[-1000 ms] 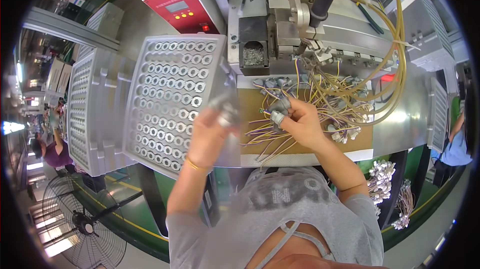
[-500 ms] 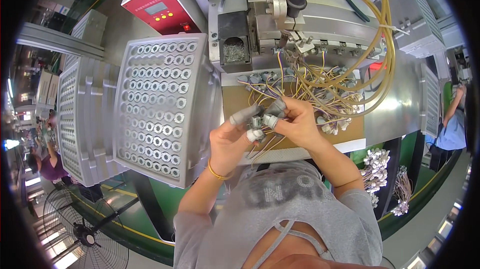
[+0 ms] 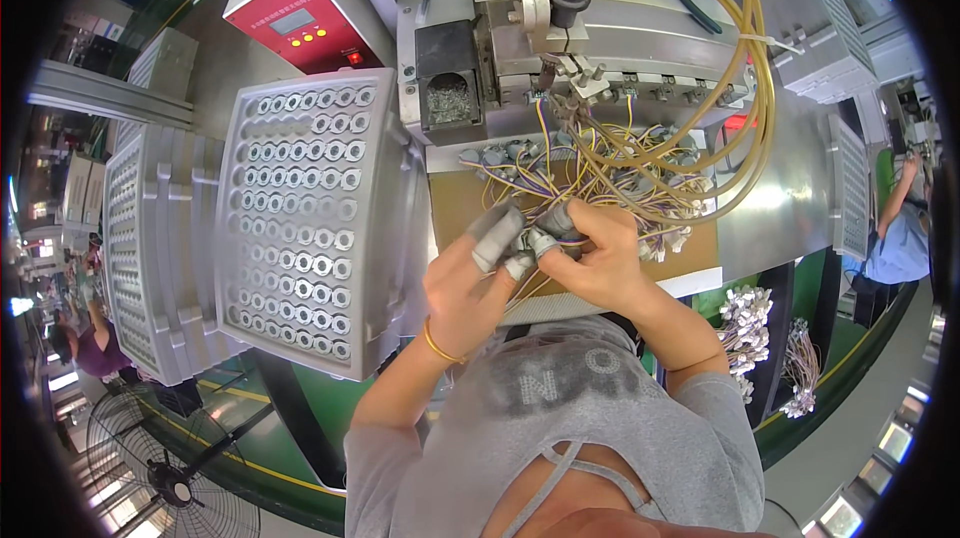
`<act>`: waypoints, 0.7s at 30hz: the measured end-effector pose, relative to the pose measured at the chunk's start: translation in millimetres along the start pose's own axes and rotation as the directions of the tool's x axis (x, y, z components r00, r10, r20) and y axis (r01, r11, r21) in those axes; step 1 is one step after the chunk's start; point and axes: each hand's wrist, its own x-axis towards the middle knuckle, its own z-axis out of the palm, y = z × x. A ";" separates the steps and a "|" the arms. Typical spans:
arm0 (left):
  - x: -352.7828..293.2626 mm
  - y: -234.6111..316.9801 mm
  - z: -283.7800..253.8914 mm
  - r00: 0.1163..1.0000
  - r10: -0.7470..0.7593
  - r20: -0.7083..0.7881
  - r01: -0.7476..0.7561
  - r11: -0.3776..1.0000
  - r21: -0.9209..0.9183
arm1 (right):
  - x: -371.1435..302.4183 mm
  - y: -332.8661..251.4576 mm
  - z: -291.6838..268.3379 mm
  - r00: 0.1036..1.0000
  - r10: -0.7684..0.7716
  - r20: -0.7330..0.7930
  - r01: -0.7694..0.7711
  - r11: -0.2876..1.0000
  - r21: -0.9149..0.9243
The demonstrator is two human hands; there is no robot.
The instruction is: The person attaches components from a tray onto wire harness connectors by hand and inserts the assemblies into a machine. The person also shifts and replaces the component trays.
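one left hand point(image 3: 465, 288) and one right hand point(image 3: 605, 256), grips nearly closed, pinch one small part point(image 3: 527, 239), mostly hidden, near many wires point(image 3: 618, 170).

small grey part point(image 3: 527, 238); mostly hidden; between left hand point(image 3: 466, 283) and right hand point(image 3: 606, 256)

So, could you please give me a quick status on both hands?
Left hand and right hand closed together on a small part, mostly hidden. Wires piled just beyond, yellowish tubes looping over them.
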 end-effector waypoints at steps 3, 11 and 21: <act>-0.4 -1.7 3.0 0.990 0.123 -0.066 -0.113 0.984 0.139 | 0.9 -0.8 -0.4 0.999 -0.046 0.003 0.046 0.998 -0.045; -1.1 0.8 0.6 0.999 -0.032 0.033 0.033 0.999 -0.036 | -1.1 -4.2 -6.5 0.999 0.024 0.027 -0.021 0.997 -0.078; -9.2 -23.4 9.2 0.728 -0.647 0.227 0.626 0.491 -0.607 | -14.7 16.1 3.5 0.936 0.314 0.163 -0.338 0.929 0.151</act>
